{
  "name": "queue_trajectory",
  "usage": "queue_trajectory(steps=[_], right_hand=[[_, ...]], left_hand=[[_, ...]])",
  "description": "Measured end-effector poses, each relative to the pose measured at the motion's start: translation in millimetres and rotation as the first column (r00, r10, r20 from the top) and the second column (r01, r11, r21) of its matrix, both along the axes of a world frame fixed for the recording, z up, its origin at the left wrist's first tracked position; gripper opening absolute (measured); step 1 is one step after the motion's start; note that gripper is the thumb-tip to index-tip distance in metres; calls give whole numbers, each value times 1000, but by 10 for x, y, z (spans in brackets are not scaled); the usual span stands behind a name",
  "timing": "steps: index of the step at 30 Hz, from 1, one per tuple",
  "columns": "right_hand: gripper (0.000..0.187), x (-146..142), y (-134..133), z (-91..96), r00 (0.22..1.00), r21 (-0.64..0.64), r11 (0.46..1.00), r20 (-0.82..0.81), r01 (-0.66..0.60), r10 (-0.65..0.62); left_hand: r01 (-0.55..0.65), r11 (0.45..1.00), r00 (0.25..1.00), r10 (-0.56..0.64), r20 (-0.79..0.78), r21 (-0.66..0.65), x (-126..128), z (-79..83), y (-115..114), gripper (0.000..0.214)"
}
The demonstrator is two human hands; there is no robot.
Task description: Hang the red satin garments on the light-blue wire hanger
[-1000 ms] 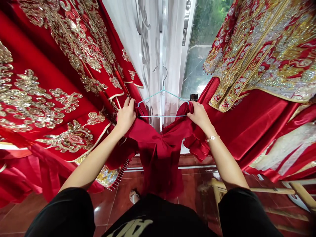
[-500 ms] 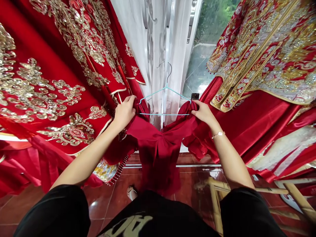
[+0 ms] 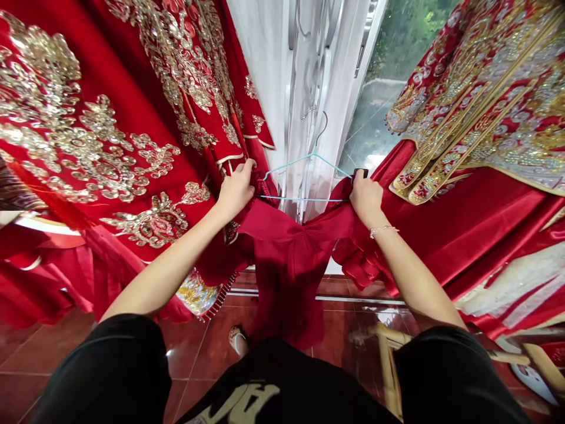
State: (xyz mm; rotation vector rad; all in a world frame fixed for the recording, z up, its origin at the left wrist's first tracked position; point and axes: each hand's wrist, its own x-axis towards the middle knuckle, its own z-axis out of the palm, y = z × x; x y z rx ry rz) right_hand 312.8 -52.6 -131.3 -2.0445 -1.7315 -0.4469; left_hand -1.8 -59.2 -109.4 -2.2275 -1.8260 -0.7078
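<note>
Glossy red-brown floor tiles [image 3: 198,353] lie below a sheer white curtain [image 3: 253,44] and gold-sequinned red garments [image 3: 150,221]. The right hand [image 3: 367,199] now hides more of the small black device [image 3: 356,173] than before. Arms outstretched, it and the left hand [image 3: 238,187] pinch the shoulders of the deep-red gathered fabric dress [image 3: 293,253], hanging between them with a thin light-blue hanger [image 3: 314,154].

I wear a black top [image 3: 318,383] with loose short sleeves [image 3: 119,359] and a pale khaki print [image 3: 245,400] of bold, slanting strokes on its front. My left hand [image 3: 238,185] and right hand [image 3: 367,197] are bare; a slim bracelet [image 3: 384,229] circles my right wrist.
</note>
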Motion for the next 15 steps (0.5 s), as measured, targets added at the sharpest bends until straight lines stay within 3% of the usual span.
queue_trajectory(steps=[4,7,11,15], right_hand=[[36,181,-53,133,999,-1,1000,38,9,-9],[30,331,-36,190,999,2,1000,39,24,-24],[19,547,47,215,998,55,998,-57,20,-16],[6,753,68,162,953,63,996,-299,70,-48]], left_hand=[[137,990,990,-136,43,-25,-169,94,85,57],[169,986,985,-168,47,-17,-216,130,102,53],[120,992,990,-123,64,37,-228,186,124,51],[29,999,991,-32,129,21,-269,250,211,56]])
